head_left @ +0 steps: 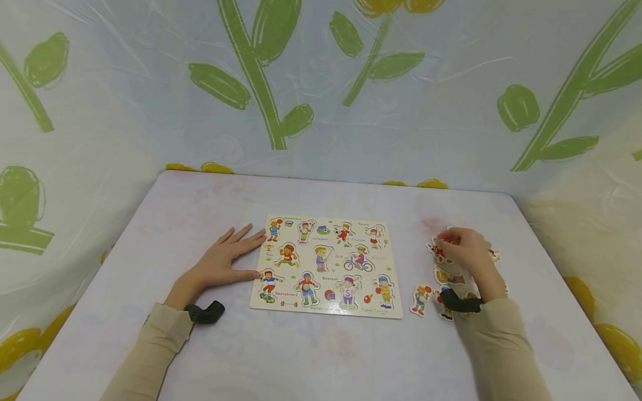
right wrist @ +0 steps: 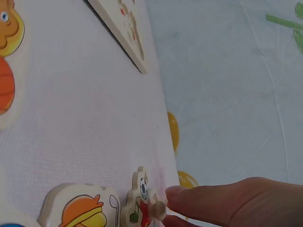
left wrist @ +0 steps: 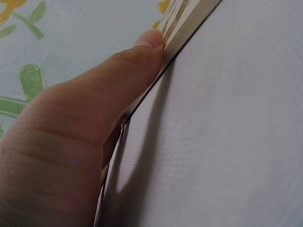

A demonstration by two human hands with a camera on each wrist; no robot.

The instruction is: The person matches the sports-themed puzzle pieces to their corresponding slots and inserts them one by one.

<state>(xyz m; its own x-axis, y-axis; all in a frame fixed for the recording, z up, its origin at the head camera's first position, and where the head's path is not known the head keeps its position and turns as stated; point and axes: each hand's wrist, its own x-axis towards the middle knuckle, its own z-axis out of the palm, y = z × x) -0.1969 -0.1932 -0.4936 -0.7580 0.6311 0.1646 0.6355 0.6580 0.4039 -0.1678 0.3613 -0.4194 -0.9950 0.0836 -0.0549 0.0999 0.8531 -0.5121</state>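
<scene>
1. The table (head_left: 225, 351) lies under the puzzle board (head_left: 307, 260) and extends past its every edge.
2. The board serves as the container: shallow figure-shaped recesses, with no knobs visible in them, though the head view is too coarse to be certain they are unfilled. A hard sideways push could slide it.
3. At the board's left edge the left hand (head_left: 223, 257) is spread, thumb touching; uneven pressure there could skew the board.
4. Right of the board, the right hand (head_left: 468, 249) has a narrow grip, pinching the football piece (right wrist: 142, 198).
5. The football piece, right of the board, could twist or drop, being held only by its small knob (right wrist: 161, 210).
6. Crowding beside it, other loose pieces (head_left: 421, 301) could be knocked.
</scene>
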